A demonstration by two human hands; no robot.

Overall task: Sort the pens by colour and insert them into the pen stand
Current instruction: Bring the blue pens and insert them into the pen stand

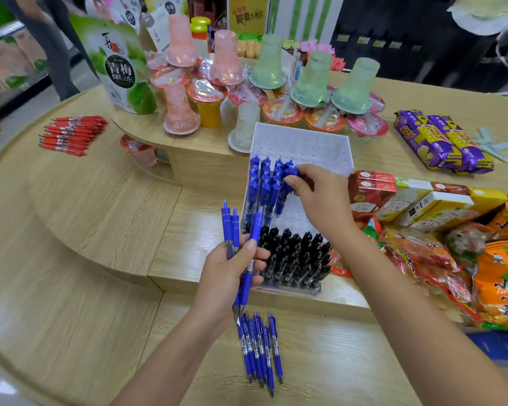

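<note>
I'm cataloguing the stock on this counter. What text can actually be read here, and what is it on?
"青梅果冻": on the green pouch standing at the back left.
"脆爽大": on the yellow sign at the back; its other characters are blurred.
Purple packets, orange bags, red cartons: printed, but too blurred to read.
Blue pens: print too small to read.

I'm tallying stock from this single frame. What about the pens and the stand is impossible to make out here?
Head view:
- Whether the blue pen is seated in the pen stand: the right hand covers it.
- How many blue pens the left hand holds: its grip and overlap hide some.
- The count of red pens: piled, far, blurred.
- Print on the pens: too small.
</note>
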